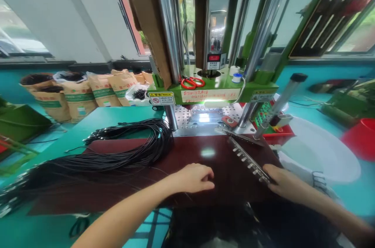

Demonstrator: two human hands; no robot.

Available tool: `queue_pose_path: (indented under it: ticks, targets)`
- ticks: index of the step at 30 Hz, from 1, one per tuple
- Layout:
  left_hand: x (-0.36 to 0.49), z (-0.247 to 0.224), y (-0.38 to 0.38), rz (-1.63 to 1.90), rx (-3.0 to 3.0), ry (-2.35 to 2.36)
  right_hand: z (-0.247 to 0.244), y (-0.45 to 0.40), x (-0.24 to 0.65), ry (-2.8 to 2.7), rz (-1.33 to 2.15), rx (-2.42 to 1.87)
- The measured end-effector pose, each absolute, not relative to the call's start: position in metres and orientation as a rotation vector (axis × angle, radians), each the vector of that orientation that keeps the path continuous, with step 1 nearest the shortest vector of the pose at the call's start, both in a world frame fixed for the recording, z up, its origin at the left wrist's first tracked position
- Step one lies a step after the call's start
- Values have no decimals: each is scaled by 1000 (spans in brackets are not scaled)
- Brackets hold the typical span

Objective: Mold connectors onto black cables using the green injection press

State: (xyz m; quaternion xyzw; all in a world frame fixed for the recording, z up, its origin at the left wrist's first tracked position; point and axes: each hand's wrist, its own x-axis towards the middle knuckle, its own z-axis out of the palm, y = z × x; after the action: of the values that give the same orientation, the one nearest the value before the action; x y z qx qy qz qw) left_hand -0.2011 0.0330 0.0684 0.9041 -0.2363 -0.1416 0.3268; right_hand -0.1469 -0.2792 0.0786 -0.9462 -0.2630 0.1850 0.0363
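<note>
My left hand point(195, 178) is over the dark red board point(216, 166), its fingers curled and somewhat apart, with nothing seen between them. My right hand point(277, 179) grips the near end of a metal bar point(249, 159) with a row of small pegs along it. The bar slants away over the board toward the press point(212, 95). Beside its far end lies a flat metal piece point(241, 136). A large bundle of black cables point(146, 148) lies to the left of my left hand, spread over the board and the green table point(114, 113).
Red scissors point(192, 82) and a blue-and-white spool point(236, 78) rest on the green press plate. A reddish block point(229, 121) sits on its metal bed. Filled paper sacks point(77, 97) stand at the left. A red tray point(278, 137) and a white basin point(322, 148) are at the right.
</note>
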Motion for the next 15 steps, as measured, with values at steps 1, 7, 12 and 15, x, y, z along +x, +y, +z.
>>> queue_pose_path:
  ticks: [1,7,12,15]
  targets:
    - [-200,64,28,-376,2358,-625,82,-279,-143,-794,587,-2947]
    - [-200,50,18,-414,2229,-552,102,-263,-101,-667,402,-3051]
    - [-194,42,22,-732,1802,-181,109,-221,-53,-609,225,-2929]
    - [-181,39,24,-808,1450,-36,109,-193,-16,-665,170,-2826]
